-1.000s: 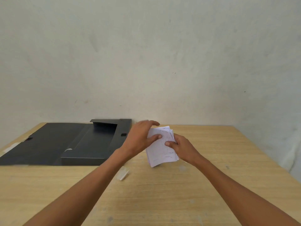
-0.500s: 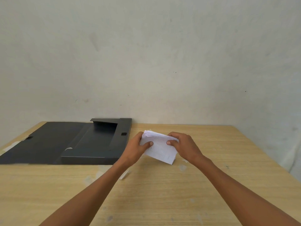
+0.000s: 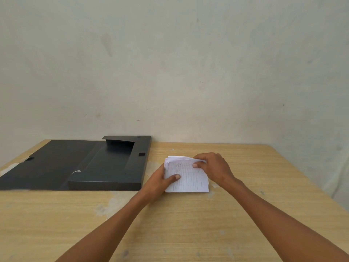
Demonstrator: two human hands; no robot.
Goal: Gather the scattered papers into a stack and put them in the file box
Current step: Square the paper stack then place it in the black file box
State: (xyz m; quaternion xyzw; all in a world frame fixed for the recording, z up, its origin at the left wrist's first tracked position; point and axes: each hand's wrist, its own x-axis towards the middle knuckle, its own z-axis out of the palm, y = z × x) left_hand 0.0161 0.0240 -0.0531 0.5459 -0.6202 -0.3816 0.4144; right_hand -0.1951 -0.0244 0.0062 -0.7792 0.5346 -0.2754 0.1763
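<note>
Head view: both hands clamped on a stack of papers [image 3: 186, 176], stack low over the wooden table [image 3: 188, 233], near centre. Left hand [image 3: 156, 183] grips stack's left edge, thumb on top sheet; right hand [image 3: 215, 167] grips far right corner, thumb on top. Top sheet printed with a ruled grid. Black file box [image 3: 105, 167] open, lid flat, at 9 o'clock from stack, just beside left hand. Plain wall [image 3: 170, 63] at 12 o'clock.
</note>
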